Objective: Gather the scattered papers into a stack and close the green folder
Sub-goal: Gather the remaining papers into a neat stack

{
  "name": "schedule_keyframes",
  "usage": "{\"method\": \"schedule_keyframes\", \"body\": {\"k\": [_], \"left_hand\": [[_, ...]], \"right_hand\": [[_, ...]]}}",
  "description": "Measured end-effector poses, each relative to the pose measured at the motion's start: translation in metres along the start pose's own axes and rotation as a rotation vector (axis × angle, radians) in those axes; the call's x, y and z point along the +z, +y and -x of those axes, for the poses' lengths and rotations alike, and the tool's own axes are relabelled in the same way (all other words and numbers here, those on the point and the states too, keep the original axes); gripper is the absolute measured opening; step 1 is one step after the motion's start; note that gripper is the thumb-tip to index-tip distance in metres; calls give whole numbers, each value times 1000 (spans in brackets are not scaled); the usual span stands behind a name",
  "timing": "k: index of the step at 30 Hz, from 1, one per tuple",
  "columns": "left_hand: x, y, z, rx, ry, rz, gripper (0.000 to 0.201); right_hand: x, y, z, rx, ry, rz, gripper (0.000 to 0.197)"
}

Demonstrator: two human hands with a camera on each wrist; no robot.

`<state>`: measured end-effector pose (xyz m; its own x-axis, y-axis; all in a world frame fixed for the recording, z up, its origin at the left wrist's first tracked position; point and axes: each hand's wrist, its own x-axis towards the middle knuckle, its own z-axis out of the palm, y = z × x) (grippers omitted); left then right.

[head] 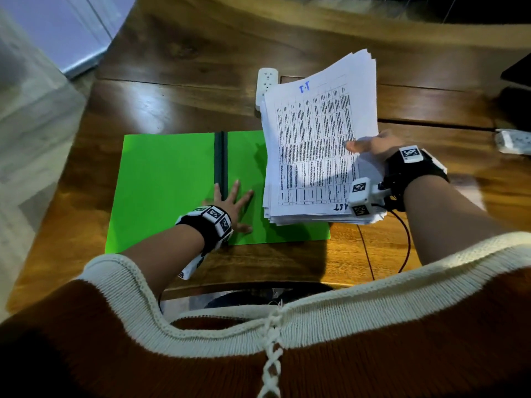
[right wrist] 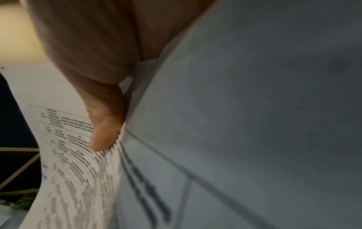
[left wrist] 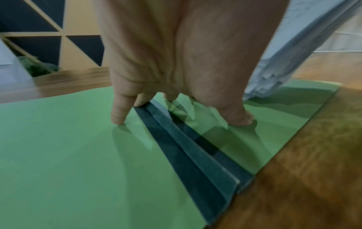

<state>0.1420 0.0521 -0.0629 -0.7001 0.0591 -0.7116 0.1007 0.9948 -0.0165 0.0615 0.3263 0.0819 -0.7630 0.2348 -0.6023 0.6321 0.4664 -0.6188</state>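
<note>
The right hand [head: 370,146] pinches the stack of papers [head: 319,145] at its edge, thumb on top, holding it tilted above the right half of the open green folder [head: 161,185], just beside the left hand [head: 230,201]. That hand's fingers [left wrist: 119,113] lie spread flat, pressing the spine onto the counter [head: 172,93]. I'd lower the stack squarely onto the right leaf, edges aligned and clear of the spine, before lifting the pinning fingers.

left hand [head: 230,201]: forearm reaching forward, fingers straight and spread, tips pressed down flat | right hand [head: 370,145]: arm out to the right, thumb on top, pinching what it holds, raised
</note>
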Motion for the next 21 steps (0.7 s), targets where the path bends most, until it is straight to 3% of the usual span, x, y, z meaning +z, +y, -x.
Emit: {"method": "schedule_keyframes", "body": {"k": [10, 14, 17, 21], "left_hand": [[-33, 31, -26, 150, 22, -30, 97], [-68, 7, -30, 72, 171, 317, 71], [-91, -2, -33, -16, 140, 549, 59], [-85, -6, -40, -89, 76, 618, 62]], "right_hand": [[-27, 30, -21, 61, 16, -15, 56], [-22, 32, -28, 81, -30, -10, 48], [-5, 30, -30, 105, -67, 5, 35], [27, 34, -40, 127, -129, -48, 71]]}}
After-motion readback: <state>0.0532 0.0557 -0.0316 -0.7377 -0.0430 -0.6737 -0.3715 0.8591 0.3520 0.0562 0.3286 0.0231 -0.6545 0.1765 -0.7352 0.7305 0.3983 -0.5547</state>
